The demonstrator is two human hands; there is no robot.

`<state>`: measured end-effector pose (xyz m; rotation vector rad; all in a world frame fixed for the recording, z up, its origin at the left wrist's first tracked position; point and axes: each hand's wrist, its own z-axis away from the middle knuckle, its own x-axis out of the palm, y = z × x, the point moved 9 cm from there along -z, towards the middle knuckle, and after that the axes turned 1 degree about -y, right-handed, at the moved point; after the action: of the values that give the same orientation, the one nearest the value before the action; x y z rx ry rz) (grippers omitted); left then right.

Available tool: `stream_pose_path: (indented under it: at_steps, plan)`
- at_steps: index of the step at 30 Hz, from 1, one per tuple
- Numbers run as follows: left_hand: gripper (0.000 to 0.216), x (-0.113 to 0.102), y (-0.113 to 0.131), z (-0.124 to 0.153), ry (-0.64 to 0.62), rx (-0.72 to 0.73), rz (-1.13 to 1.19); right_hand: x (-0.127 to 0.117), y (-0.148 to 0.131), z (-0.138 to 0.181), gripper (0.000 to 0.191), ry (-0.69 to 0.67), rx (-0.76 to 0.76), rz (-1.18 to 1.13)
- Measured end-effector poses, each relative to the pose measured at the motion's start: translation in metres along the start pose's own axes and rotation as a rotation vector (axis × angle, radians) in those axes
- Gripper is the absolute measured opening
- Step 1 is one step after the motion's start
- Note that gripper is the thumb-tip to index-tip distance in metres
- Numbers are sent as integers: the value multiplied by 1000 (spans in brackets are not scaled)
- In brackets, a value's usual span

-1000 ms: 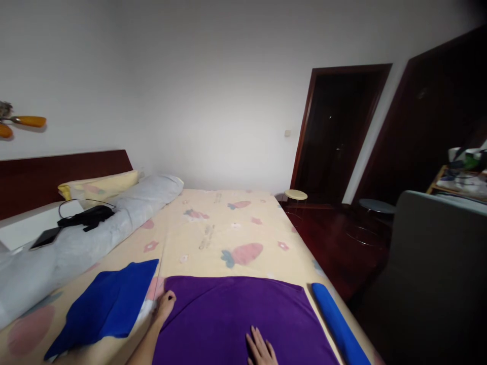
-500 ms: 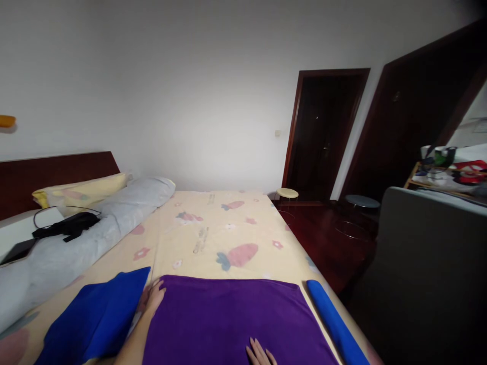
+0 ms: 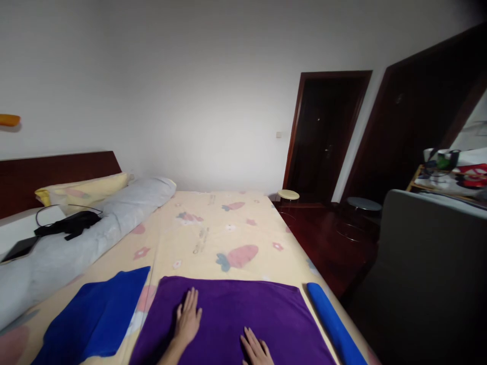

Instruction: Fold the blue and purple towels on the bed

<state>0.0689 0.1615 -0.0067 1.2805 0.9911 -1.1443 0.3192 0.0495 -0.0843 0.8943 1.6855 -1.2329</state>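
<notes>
A purple towel [image 3: 266, 309] lies spread flat on the bed in front of me. My left hand [image 3: 187, 319] rests flat on its left part, fingers stretched out. My right hand [image 3: 255, 348] lies flat on the towel near the bottom edge of the view, fingers apart. A blue towel [image 3: 95, 317] lies flat to the left of the purple one. A rolled blue towel [image 3: 335, 324] lies along the bed's right edge.
The bed sheet [image 3: 213, 233] is cream with strawberry prints. A long grey bolster [image 3: 76, 243] carries a black cabled device [image 3: 70, 224]; a yellow pillow [image 3: 81, 186] lies behind. A grey chair [image 3: 429, 274], two stools and dark doorways stand to the right.
My left hand has moved from the purple towel's top-left corner onto its surface and now lies flat. My right hand has stayed on the towel. The view shifted slightly.
</notes>
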Motion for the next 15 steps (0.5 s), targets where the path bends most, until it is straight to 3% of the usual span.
stream_pose_path:
  at_steps: [3, 6, 8, 10, 12, 15]
  plan:
    - [64, 31, 62, 29, -119, 149, 35, -12, -21, -24, 56, -135, -76, -101]
    - [64, 45, 77, 42, -205, 157, 53, -25, -31, -41, 56, -214, -80, -131]
    - [63, 39, 55, 41, -185, 95, 36, -37, -17, -49, 57, -215, -15, -108]
    - [61, 27, 13, 40, -138, -10, 2, -51, 17, -55, 60, -190, 100, -52]
    - [61, 17, -39, 43, -116, -103, -25, -63, 65, -60, 63, -190, 229, 26]
    - [61, 9, -109, 60, -126, -131, -17, -79, 144, -68, 68, -222, 387, 145]
